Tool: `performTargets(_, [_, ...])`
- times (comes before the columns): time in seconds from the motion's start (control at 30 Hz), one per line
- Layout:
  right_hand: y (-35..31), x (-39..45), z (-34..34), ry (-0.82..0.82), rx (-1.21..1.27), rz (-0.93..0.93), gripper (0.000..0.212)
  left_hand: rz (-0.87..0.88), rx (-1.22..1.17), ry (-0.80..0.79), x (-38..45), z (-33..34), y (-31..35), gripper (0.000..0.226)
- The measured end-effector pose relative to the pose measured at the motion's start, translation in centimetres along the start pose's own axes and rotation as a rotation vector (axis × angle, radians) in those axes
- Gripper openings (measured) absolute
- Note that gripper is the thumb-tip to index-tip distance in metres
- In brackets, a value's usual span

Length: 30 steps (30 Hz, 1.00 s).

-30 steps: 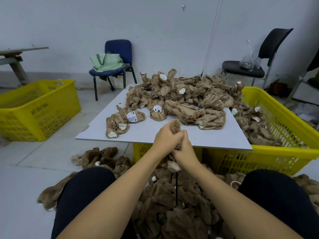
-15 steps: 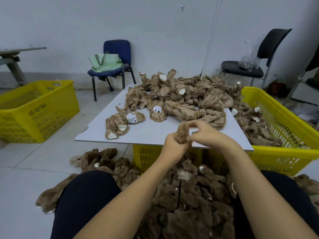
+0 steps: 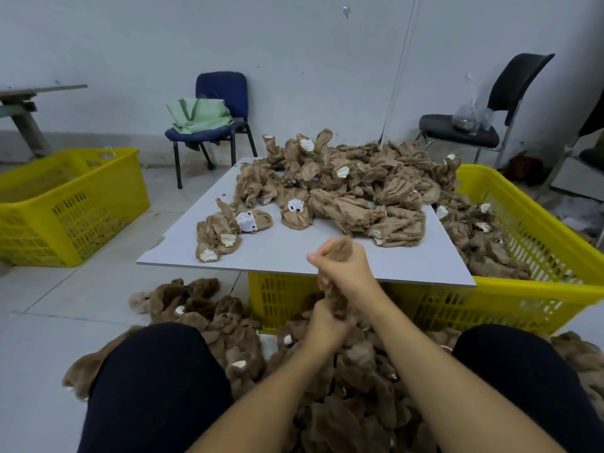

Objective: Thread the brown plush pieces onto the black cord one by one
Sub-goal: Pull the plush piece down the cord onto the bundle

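Nearest, between the person's dark-clad knees, a heap of brown plush pieces (image 3: 353,403) covers the floor and spreads left past the knee. Just above that heap, the left hand (image 3: 327,325) has its fingers curled round the lower end of one brown plush piece (image 3: 340,256), which stands upright between the two hands. The right hand (image 3: 346,269) sits directly above the left, touching it, its fingers wrapped round the upper part of the same piece, whose furry tip pokes out above the fist. The black cord cannot be made out here; the hands and the plush hide it.

Just beyond the hands lies the grey worktop (image 3: 294,256), a flat board resting on a yellow crate (image 3: 510,305). On its near left sits a small cluster of tan pieces (image 3: 225,233), and a large pile (image 3: 353,181) fills its far half, spilling right into the crate.

Further left stands a second yellow crate (image 3: 68,204). Against the far wall are a blue chair (image 3: 222,93) carrying a green bag (image 3: 199,116), and to the right a black chair (image 3: 474,125) with a clear plastic bag (image 3: 470,109) on its seat.
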State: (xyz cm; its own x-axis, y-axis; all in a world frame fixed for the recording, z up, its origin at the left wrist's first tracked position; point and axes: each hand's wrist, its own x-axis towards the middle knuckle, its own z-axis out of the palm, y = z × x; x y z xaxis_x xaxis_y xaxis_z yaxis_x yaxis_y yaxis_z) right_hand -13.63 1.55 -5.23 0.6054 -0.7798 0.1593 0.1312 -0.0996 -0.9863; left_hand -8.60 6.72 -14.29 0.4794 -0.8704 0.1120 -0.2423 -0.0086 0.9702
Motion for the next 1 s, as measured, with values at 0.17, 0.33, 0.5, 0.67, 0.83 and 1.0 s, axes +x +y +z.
performTargets(0.17, [1.6, 0.4, 1.0, 0.01, -0.04, 0.005, 0.017, 0.024, 0.04, -0.069, 0.4, -1.0, -1.3, 0.017])
performTargets(0.33, [2.2, 1.2, 1.3, 0.03, -0.072, 0.026, 0.017, -0.021, 0.283, -0.117, 0.9, -2.1, -0.6, 0.024])
performTargets(0.5, [6.4, -1.1, -0.1, 0.061, -0.19, 0.093, 0.033, -0.158, 0.906, -0.2, 1.7, -1.8, -0.2, 0.044])
performTargets(0.67, [4.0, 0.1, -1.3, -0.11, -0.231, 0.19, 0.017, -0.253, 0.723, -0.378, 3.1, -4.0, 3.1, 0.065])
performTargets(0.83, [-0.7, 0.8, -3.4, 0.019, 0.006, 0.095, 0.061, -0.037, 0.18, -0.206, 3.7, -6.6, 9.7, 0.029])
performTargets(1.0, [-4.4, 0.0, -4.6, -0.093, -0.133, -0.175, 0.015, 0.116, -0.09, 0.025, 2.9, -8.0, 12.8, 0.034])
